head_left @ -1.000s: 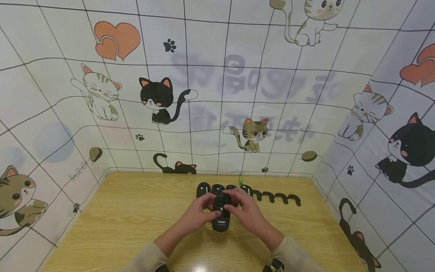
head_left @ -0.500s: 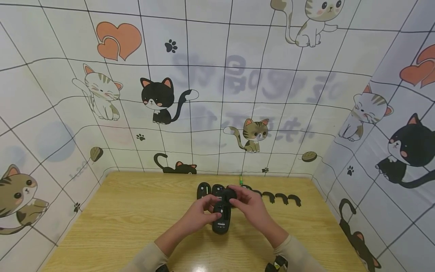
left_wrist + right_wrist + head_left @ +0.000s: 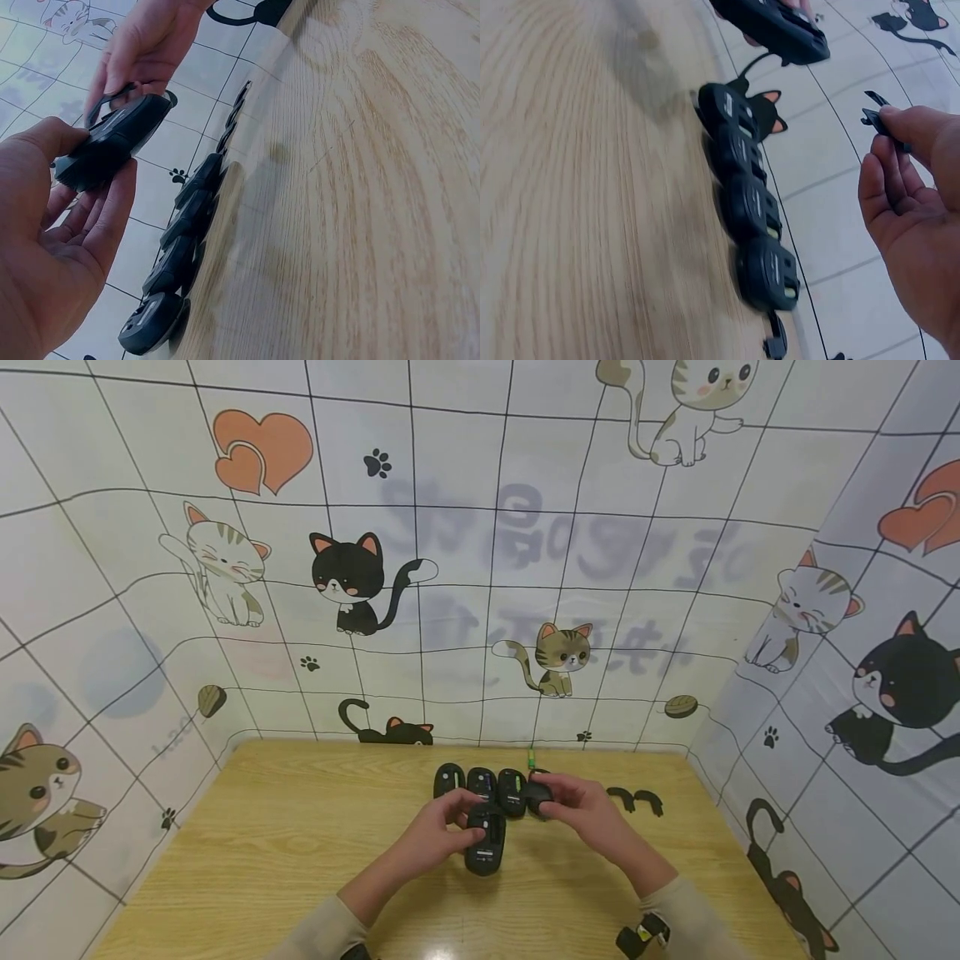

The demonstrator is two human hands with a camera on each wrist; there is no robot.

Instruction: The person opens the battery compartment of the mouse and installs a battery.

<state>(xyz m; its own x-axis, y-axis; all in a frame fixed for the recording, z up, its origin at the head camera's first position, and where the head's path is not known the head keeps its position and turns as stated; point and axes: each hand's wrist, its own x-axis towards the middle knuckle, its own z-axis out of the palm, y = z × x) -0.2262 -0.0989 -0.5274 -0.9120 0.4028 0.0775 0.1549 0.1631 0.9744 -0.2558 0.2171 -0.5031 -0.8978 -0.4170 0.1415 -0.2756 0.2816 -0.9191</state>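
Observation:
My left hand grips a black computer mouse, underside up, with a dark slot and a small label showing. In the left wrist view the thumb lies on top of this mouse and the fingers curl beneath. To its right, my right hand pinches a thin, curved black mouse cover between thumb and fingers. The right wrist view shows that cover edge-on, held away from the mouse. In the head view it overlaps the rightmost mouse of the row behind.
Several black mice, among them one at the left end, lie underside up in a row, some with batteries showing. A green battery is behind them. Curved black covers lie to the right on the wooden table. Patterned cloth walls surround it.
The right hand has drawn the cover off the front-held mouse and carried it to the right. The left hand keeps its grip on the mouse nearly in place.

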